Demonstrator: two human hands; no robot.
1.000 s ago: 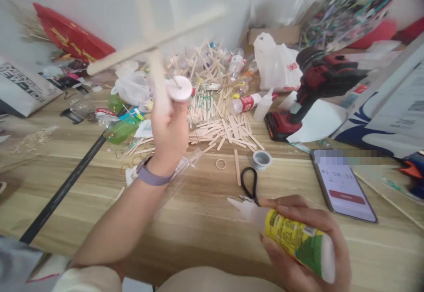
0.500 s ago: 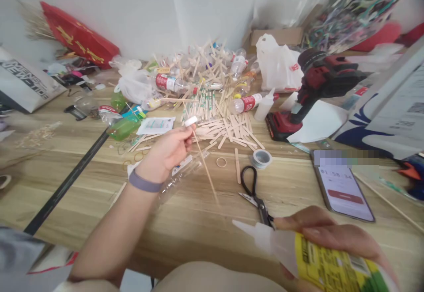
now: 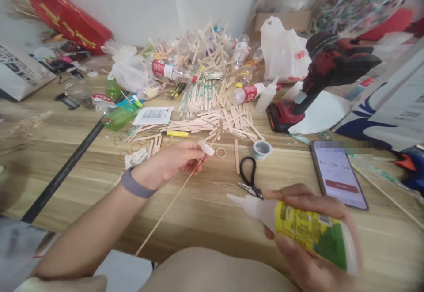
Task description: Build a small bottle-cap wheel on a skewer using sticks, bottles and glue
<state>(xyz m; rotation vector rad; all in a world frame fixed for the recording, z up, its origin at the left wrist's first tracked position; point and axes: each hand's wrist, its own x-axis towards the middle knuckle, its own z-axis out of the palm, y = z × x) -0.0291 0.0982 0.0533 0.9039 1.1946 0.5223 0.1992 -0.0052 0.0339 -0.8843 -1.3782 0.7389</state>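
Observation:
My left hand [image 3: 180, 161] pinches a thin wooden skewer [image 3: 168, 206] near a white bottle cap [image 3: 207, 148]. The skewer slants down toward the table's front edge, and a wooden stick seems to stick out beyond the cap. My right hand [image 3: 308, 239] is wrapped round a glue bottle [image 3: 306, 230] with a yellow and green label, its white nozzle pointing left. Black-handled scissors [image 3: 250, 178] lie just beyond the nozzle. Between the hands and the stick pile lie a small wooden ring [image 3: 220, 153], a single craft stick [image 3: 236, 156] and a grey round container [image 3: 261, 149].
Craft sticks [image 3: 232, 119] and plastic bottles [image 3: 164, 69] are heaped at the back centre. A red and black drill [image 3: 318, 80] stands at the right, behind a phone [image 3: 339, 175]. A yellow cutter [image 3: 177, 133] lies beyond my left hand. A black strip [image 3: 66, 170] crosses the left side.
My left hand has come lower and nearer, and the skewer now slants down to the left. The glue bottle has moved left and up. The clear plastic piece under my left hand no longer shows.

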